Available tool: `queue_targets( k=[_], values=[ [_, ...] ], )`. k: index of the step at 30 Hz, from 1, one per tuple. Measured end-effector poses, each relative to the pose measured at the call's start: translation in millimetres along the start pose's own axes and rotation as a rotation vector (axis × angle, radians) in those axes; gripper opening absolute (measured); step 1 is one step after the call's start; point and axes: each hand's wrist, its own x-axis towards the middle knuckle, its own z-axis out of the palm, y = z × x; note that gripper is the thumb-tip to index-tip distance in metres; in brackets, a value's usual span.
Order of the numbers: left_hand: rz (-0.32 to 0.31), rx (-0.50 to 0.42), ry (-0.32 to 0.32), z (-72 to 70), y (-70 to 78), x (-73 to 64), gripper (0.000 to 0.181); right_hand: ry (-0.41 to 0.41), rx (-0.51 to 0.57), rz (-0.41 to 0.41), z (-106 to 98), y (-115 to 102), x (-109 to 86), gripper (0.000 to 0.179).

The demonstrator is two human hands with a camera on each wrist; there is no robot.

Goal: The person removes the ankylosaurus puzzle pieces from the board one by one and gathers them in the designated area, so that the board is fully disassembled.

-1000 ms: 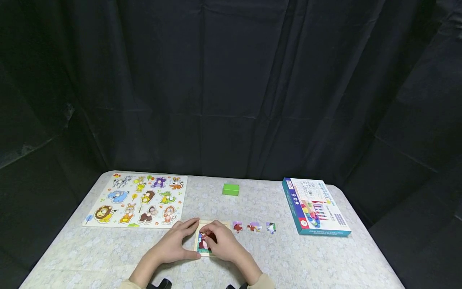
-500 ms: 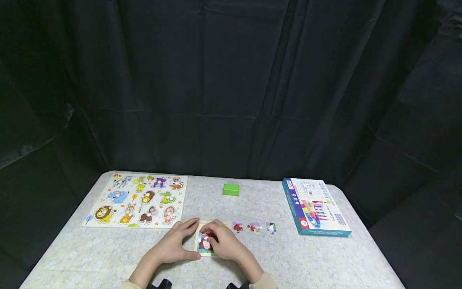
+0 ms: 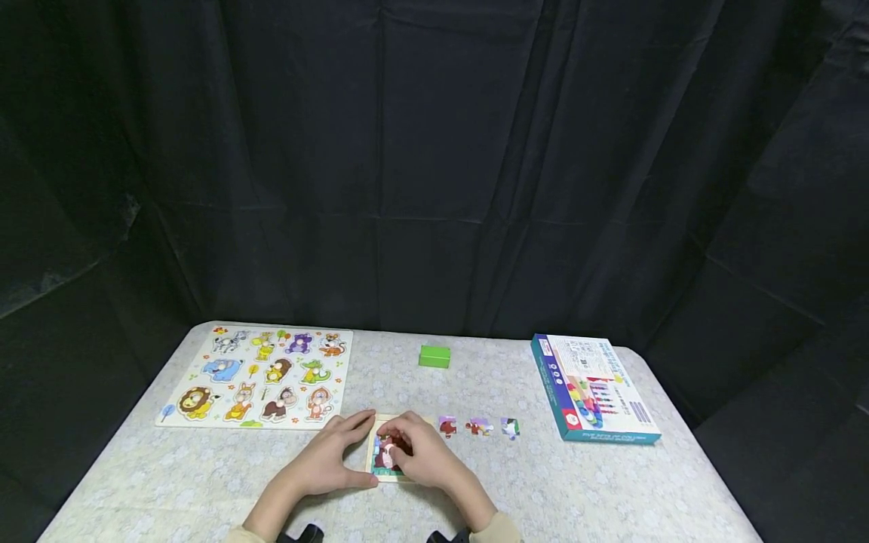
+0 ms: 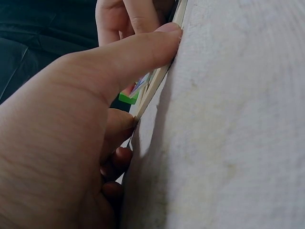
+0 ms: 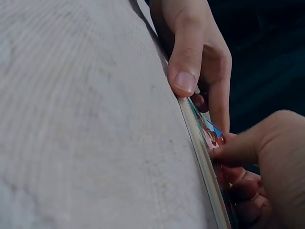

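Observation:
A small wooden jigsaw tray (image 3: 382, 478) with a pale rim lies flat on the table, showing part of a brown animal picture. My left hand (image 3: 330, 458) grips its left side, thumb at the near corner and forefinger at the far one. Over the tray, my right hand (image 3: 422, 456) pinches a jigsaw piece (image 5: 214, 128) with thumb and fingers. That piece sits tilted, one edge raised above the tray in both wrist views. My right fingers hide much of the picture. Right of the tray lie three loose pieces: a reddish-brown one (image 3: 447, 427), a purple-and-brown one (image 3: 479, 427) and a green-and-white one (image 3: 510, 428).
A large animal peg puzzle board (image 3: 261, 377) lies at the left. Behind the tray stands a green block (image 3: 434, 356). A flat teal-edged box (image 3: 594, 388) rests at the right. Black cloth (image 3: 434, 166) hangs behind the patterned table covering (image 3: 597, 490).
My right hand has shifted slightly to the right over the tray, and the piece under its fingers has moved a little. My left hand and the loose pieces stay put.

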Motion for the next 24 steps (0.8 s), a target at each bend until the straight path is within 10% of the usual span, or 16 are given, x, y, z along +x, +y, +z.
queue_targets(
  k=[24],
  values=[
    [0.004, -0.014, -0.002, -0.9, 1.0, -1.0, 0.102, -0.023, -0.016, -0.059, -4.2, 7.4, -0.7, 0.032]
  ],
)
